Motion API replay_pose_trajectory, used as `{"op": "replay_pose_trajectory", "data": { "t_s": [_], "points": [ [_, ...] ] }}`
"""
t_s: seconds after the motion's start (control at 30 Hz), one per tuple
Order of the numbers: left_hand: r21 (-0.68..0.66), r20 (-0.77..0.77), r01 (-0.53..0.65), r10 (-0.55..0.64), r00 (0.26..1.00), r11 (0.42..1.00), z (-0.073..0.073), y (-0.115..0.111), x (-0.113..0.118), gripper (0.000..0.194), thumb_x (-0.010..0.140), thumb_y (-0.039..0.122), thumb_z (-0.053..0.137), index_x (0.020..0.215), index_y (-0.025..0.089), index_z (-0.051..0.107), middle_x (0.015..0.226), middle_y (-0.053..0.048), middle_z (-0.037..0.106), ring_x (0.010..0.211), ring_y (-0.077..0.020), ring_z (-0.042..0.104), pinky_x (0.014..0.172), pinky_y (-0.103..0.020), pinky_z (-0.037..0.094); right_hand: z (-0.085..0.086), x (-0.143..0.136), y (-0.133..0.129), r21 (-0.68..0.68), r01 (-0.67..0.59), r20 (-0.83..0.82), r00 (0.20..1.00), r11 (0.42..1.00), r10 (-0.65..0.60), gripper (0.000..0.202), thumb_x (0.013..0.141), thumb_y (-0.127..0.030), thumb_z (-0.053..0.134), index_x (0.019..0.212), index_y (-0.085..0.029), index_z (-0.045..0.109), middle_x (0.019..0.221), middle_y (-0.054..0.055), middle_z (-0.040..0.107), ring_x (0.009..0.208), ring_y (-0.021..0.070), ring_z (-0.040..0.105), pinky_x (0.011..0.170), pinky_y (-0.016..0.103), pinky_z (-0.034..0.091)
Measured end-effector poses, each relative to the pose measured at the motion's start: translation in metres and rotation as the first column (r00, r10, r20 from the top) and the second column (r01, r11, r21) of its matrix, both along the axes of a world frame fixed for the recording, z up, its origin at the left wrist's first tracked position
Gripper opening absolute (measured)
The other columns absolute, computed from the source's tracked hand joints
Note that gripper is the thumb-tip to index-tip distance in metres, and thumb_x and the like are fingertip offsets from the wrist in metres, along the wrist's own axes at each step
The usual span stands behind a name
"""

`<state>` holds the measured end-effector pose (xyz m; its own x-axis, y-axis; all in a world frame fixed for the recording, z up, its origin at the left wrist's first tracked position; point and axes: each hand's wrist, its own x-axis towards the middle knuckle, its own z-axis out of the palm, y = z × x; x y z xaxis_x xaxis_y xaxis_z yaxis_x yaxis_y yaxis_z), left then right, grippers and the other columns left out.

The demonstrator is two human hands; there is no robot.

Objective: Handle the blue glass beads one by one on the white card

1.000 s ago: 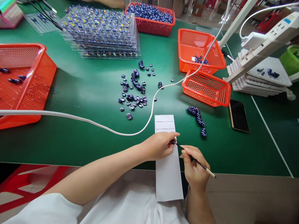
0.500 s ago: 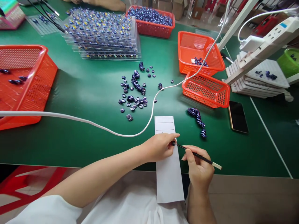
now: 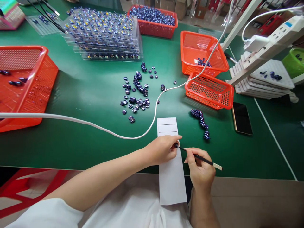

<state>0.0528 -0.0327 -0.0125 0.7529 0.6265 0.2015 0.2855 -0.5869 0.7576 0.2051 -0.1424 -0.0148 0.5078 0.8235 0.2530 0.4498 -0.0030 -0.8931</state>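
Note:
Over a white paper strip (image 3: 172, 183), my left hand (image 3: 163, 148) pinches a small dark bead-like piece (image 3: 176, 145). My right hand (image 3: 201, 167) is closed on a thin black brush-like tool (image 3: 201, 158) with a pale end, and its fine tip meets the dark piece. Loose dark shiny pieces (image 3: 140, 103) lie scattered beyond the strip. A curved row of similar pieces (image 3: 201, 122) lies to the right. The strip hangs over the table's front edge.
A white cable (image 3: 114, 134) crosses the green table (image 3: 95, 95). Orange baskets (image 3: 209, 91) stand at the right and a larger one (image 3: 51, 79) at the left. Stacked clear trays (image 3: 111, 57) and a red basket (image 3: 156, 30) are behind; a phone (image 3: 242, 118) lies right.
My right hand and the tool have shifted slightly left, the tip staying at the piece. At the top, another person's forearm has gone from the table edge.

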Motion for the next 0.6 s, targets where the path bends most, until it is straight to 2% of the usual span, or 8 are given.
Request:
{"op": "replay_pose_trajectory", "data": {
  "t_s": [0.27, 0.47, 0.53, 0.6],
  "points": [
    [-0.005, -0.027, 0.000, 0.000, 1.000, 1.000, 0.0018, 0.0009, -0.0001, 0.049, 0.080, 0.009, 0.052, 0.129, 0.011, 0.055, 0.100, -0.008, 0.075, 0.081, -0.0184, 0.071, 0.077, -0.031, 0.059, 0.0040, 0.0016, 0.0013, -0.007, 0.022, -0.070, 0.997, 1.000, -0.022, 0.010, 0.089, -0.028, 0.068, 0.087, -0.019, 0.071, 0.085, 0.002, 0.071, 0.052, 0.0095, 0.062, 0.049, 0.023, 0.051],
    [-0.088, -0.020, -0.024, 0.022, 1.000, 0.996, 0.0023, -0.0004, 0.0023, 0.050, 0.079, 0.010, 0.053, 0.128, 0.015, 0.058, 0.097, -0.005, 0.075, 0.081, -0.0169, 0.071, 0.077, -0.027, 0.058, 0.0006, -0.0022, 0.0007, 0.005, 0.036, -0.070, 0.997, 0.999, -0.035, 0.009, 0.088, -0.028, 0.068, 0.092, -0.020, 0.072, 0.090, 0.002, 0.072, 0.053, 0.0090, 0.064, 0.055, 0.024, 0.054],
    [-0.084, 0.019, -0.043, 0.045, 0.999, 0.996, 0.0045, 0.0004, 0.0009, 0.050, 0.078, 0.009, 0.053, 0.127, 0.015, 0.058, 0.097, -0.005, 0.075, 0.080, -0.0161, 0.071, 0.077, -0.027, 0.058, -0.0009, -0.0026, -0.0008, 0.047, 0.036, -0.137, 0.990, 0.998, -0.030, 0.009, 0.089, -0.028, 0.068, 0.093, -0.020, 0.071, 0.094, 0.003, 0.072, 0.053, 0.0088, 0.063, 0.055, 0.025, 0.055],
    [-0.025, 0.048, -0.089, 0.090, 0.995, 0.996, 0.0090, 0.0060, -0.0059, 0.046, 0.080, 0.010, 0.051, 0.125, 0.015, 0.060, 0.100, -0.006, 0.075, 0.081, -0.0157, 0.071, 0.079, -0.027, 0.058, -0.0013, 0.0015, -0.0021, 0.075, 0.047, -0.229, 0.973, 0.996, -0.029, 0.011, 0.088, -0.029, 0.069, 0.093, -0.020, 0.071, 0.092, 0.004, 0.073, 0.053, 0.0094, 0.063, 0.054, 0.025, 0.054]
  ]
}}
